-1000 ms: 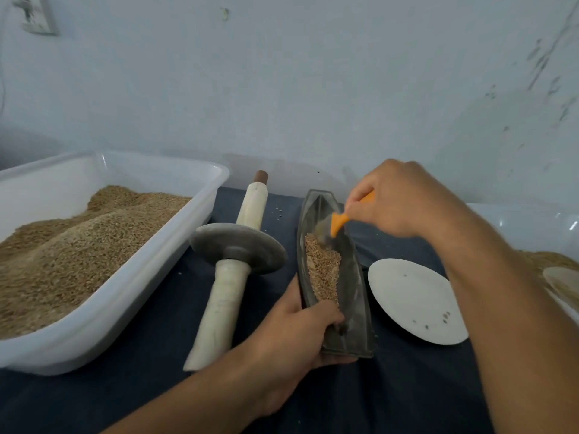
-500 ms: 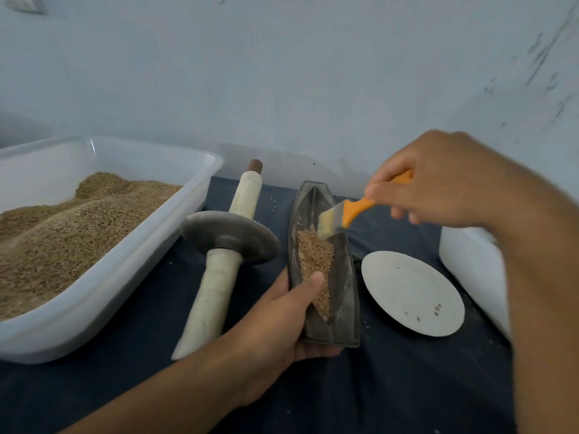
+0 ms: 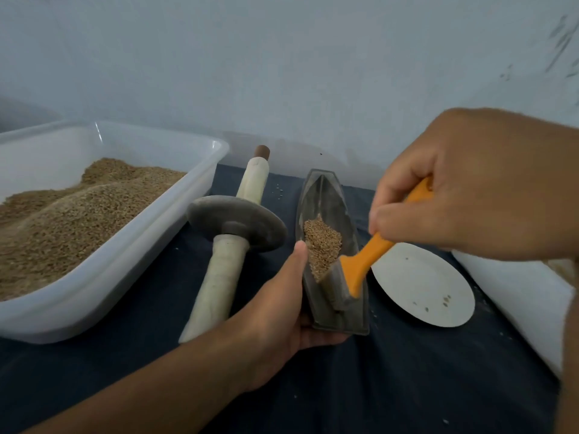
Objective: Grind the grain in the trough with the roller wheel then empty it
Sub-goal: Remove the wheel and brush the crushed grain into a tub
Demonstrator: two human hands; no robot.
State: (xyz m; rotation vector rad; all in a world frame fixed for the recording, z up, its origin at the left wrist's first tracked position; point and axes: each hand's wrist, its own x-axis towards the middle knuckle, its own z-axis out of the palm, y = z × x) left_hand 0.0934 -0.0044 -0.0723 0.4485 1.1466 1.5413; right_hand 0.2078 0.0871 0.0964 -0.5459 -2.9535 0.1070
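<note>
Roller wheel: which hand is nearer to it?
Left. The left hand grips the trough just beside the roller wheel, without touching the roller. The right hand holds the orange brush across the trough.

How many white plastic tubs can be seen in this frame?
2. One tub of grain sits at the left beside the roller wheel; another is at the right edge, mostly hidden behind the right hand.
</note>
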